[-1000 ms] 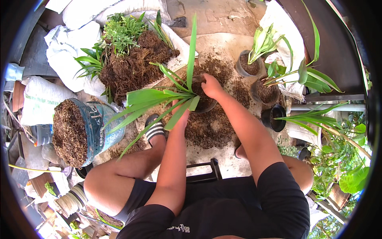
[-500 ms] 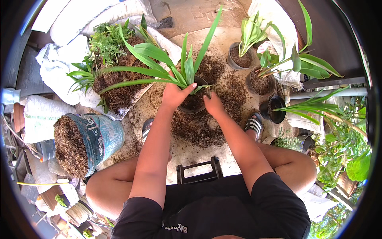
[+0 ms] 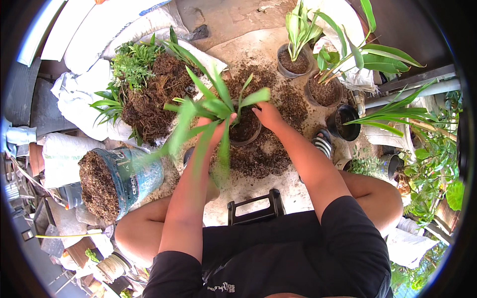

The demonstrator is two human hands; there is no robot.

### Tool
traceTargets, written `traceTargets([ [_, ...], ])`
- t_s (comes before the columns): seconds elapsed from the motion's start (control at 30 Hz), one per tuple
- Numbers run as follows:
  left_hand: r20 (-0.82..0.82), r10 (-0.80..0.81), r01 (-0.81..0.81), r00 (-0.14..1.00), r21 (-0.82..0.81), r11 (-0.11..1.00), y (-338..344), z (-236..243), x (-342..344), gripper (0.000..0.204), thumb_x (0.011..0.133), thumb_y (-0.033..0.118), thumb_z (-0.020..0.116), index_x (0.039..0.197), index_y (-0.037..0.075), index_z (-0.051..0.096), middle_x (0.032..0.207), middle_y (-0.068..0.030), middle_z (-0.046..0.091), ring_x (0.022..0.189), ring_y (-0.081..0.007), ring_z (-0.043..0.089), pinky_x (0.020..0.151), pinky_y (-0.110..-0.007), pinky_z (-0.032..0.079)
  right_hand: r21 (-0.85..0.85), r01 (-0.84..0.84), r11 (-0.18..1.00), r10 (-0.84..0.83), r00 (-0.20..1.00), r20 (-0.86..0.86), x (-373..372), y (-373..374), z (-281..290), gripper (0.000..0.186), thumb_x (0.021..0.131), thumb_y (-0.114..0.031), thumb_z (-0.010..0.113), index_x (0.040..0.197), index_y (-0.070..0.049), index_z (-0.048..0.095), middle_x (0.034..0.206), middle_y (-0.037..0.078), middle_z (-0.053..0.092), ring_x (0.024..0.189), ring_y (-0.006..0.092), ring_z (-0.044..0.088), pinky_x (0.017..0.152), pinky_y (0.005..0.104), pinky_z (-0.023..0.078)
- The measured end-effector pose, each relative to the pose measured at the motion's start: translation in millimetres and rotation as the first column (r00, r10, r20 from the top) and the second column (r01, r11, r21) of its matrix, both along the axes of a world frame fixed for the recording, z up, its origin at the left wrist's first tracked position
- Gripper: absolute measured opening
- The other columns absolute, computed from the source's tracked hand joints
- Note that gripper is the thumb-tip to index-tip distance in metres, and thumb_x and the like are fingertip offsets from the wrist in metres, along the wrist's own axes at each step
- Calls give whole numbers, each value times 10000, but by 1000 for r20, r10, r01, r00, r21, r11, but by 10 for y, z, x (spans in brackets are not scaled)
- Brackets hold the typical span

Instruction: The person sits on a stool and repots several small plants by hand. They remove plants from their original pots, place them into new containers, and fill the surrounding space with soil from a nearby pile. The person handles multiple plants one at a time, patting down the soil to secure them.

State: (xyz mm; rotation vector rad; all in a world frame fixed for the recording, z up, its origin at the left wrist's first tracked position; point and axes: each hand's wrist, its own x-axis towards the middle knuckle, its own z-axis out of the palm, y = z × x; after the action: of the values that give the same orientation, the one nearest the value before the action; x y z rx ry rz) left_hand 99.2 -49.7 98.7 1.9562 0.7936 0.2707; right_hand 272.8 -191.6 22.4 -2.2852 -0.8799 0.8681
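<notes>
1. the left hand (image 3: pixel 214 125) is gripping the base of a long-leaved green plant (image 3: pixel 213 107), its fingers closed around the stems just above a small dark round plastic pot (image 3: pixel 247 130).
2. the right hand (image 3: pixel 268 115) is resting on the pot's rim at about two o'clock, fingers curled down into the brown fibrous soil; whether it is pinching anything i cannot tell.
3. the pot is sitting at the centre of a pale ground sheet (image 3: pixel 248 47), ringed by a scatter of loose brown potting mix (image 3: pixel 258 159).
4. at eight o'clock from the pot, a light-blue printed plastic bag (image 3: pixel 130 174) is lying on its side, its open mouth packed with coarse brown husk (image 3: pixel 97 186); its label is facing up and partly creased.
5. at ten o'clock, a heap of tangled roots and green shoots (image 3: pixel 146 89) is lying on a white sack (image 3: pixel 84 94).
6. at one to two o'clock, three potted leafy plants are standing close together: a grey pot (image 3: pixel 294 64), a second grey pot (image 3: pixel 324 92) and a black pot (image 3: pixel 344 125).
7. at six o'clock, a black handle-shaped frame (image 3: pixel 254 208) is lying between the person's knees.
</notes>
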Motion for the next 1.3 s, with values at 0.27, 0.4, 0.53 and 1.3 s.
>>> traceTargets([
  [0.27, 72, 123, -128, 990, 69, 989, -26, -135, -110, 427, 888, 318, 797, 1159, 20, 655, 1119, -124, 698, 1034, -257, 660, 911, -406, 510, -320, -424, 847, 531, 695, 485, -612, -179, 271, 553, 1025, -342, 488, 1414, 50, 520, 1424, 183, 542, 1360, 323, 468, 1196, 601, 231],
  [0.4, -11, 123, -121, 992, 109, 987, -50, -133, -92, 454, 920, 389, 746, 1177, 25, 659, 1144, -129, 698, 1076, -260, 652, 942, -414, 487, -532, -360, 766, 550, 795, 255, -1070, -85, 330, 716, 1062, -488, 295, 1557, 29, 299, 1630, 183, 280, 1532, 327, 212, 1156, 740, -41],
  [0.53, -48, 99, -94, 994, 97, 991, -29, -110, -55, 488, 924, 454, 713, 1166, 32, 676, 1129, -140, 716, 1079, -284, 673, 927, -426, 497, -483, -377, 790, 452, 891, 44, -1219, 21, 361, 786, 1057, -548, 242, 1576, 43, 234, 1657, 203, 221, 1549, 331, 177, 1111, 775, -118],
  [1.3, 15, 60, -61, 998, 108, 992, -51, -56, -129, 444, 923, 429, 714, 1131, 38, 683, 1060, -141, 718, 993, -291, 688, 853, -427, 522, -465, -474, 748, 546, 838, 24, -1312, 126, 431, 899, 1021, -658, 248, 1546, 71, 290, 1621, 249, 284, 1531, 353, 235, 1210, 647, -9],
])
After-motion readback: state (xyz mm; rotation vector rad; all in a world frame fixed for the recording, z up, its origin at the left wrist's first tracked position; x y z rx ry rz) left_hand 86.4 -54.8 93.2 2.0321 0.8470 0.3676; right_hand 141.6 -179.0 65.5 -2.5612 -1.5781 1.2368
